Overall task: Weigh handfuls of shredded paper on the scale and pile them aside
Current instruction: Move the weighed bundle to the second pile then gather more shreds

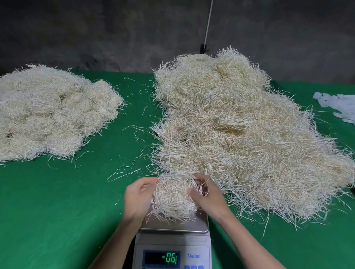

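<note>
A pale handful of shredded paper (172,198) is cupped between both hands just above the steel pan of the scale (175,227). My left hand (137,198) presses its left side and my right hand (208,196) grips its right side. The scale's green display (162,258) shows a small negative reading. A big loose heap of shredded paper (244,135) lies to the right, its near edge touching my right hand. A second pile of rounded clumps (46,114) sits at the far left of the green table (53,212).
Stray strands (131,163) lie scattered on the green cloth between the two piles. White crumpled sheets (343,107) rest at the right edge. A dark wall and a thin white pole (209,19) stand behind the table.
</note>
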